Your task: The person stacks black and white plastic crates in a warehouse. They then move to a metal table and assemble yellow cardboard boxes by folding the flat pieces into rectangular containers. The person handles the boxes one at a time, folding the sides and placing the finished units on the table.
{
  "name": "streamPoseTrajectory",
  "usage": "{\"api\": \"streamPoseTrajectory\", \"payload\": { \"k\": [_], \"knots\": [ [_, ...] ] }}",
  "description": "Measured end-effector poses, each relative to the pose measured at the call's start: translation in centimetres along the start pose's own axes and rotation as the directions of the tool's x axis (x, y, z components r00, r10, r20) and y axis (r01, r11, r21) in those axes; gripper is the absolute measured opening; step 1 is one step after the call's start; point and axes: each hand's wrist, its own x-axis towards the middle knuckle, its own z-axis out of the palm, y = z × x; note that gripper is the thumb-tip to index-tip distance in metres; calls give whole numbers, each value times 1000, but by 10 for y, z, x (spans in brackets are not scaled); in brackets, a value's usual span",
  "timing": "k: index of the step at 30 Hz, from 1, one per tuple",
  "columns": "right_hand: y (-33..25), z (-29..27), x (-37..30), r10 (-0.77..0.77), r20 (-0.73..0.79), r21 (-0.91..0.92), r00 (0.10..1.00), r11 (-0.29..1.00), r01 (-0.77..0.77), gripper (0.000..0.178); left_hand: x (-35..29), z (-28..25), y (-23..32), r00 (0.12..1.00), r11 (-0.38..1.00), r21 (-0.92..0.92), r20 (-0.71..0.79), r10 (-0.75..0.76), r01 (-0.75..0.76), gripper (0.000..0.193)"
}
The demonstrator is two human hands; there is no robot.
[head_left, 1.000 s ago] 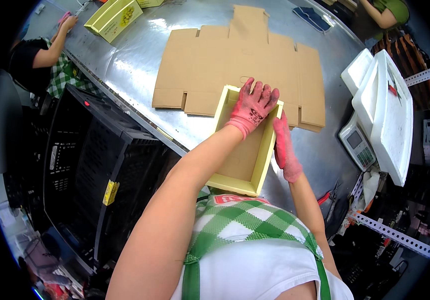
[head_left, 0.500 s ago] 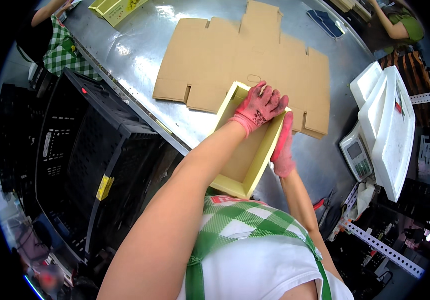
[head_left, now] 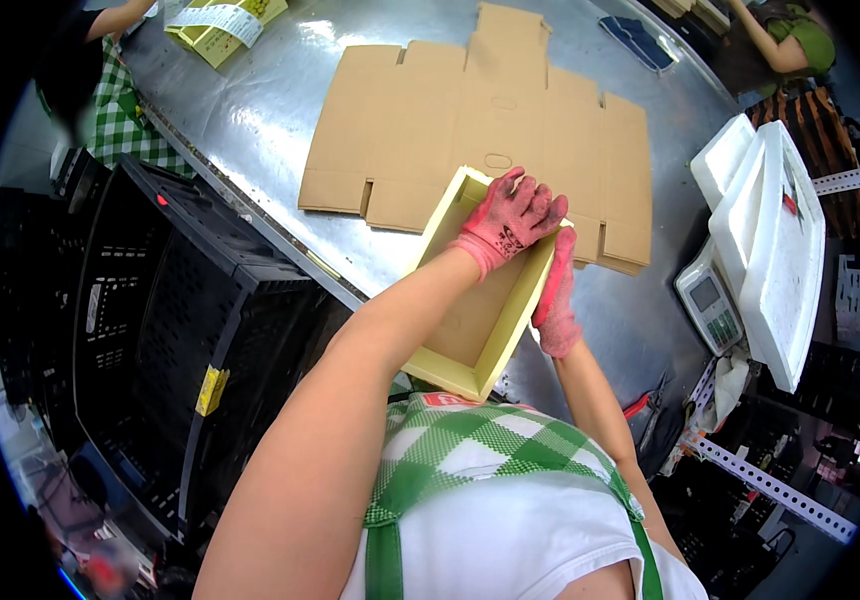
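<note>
Fingers (head_left: 520,198) of the left hand (head_left: 506,222), in a pink knit glove with darkened tips, lie over the far right corner of an open oblong box with pale yellow walls (head_left: 506,335), slightly bent and close together; how firmly they grip cannot be told. Dark print marks the back of that glove. The right hand (head_left: 555,300), in a matching pink glove, is flat against the outside of the box's right wall, its fingers straight and narrowly set. The box has a plain brown floor, and its near end meets the green-and-white checked apron (head_left: 510,440), where a red patch (head_left: 445,399) bears white lettering, partly hidden.

Beyond the box, a flat brown cut cardboard sheet (head_left: 420,130) with slots lies on the shiny steel table (head_left: 260,120). Far to the box's upper left is another yellow box (head_left: 212,45), with a white printed paper strip (head_left: 222,18) across it; its contents cannot be made out. Left of the box, below table level, a large black slatted plastic crate (head_left: 165,310) carries a yellow label (head_left: 212,391). Right of the box are a pale weighing scale (head_left: 710,305) with a grey display and green keys, and stacked white foam trays (head_left: 780,270).
</note>
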Motion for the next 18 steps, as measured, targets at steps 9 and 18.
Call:
{"api": "streamPoseTrajectory", "payload": {
  "k": [9,18],
  "knots": [
    [20,-14,12,-79,25,42,997,996,78,46,-6,9,4,1000,999,18,-16,-27,27,37],
    [-36,-17,24,-107,13,-439,994,893,101,44,59,-73,2,612,954,-88,783,-112,287,50]
  ]
}}
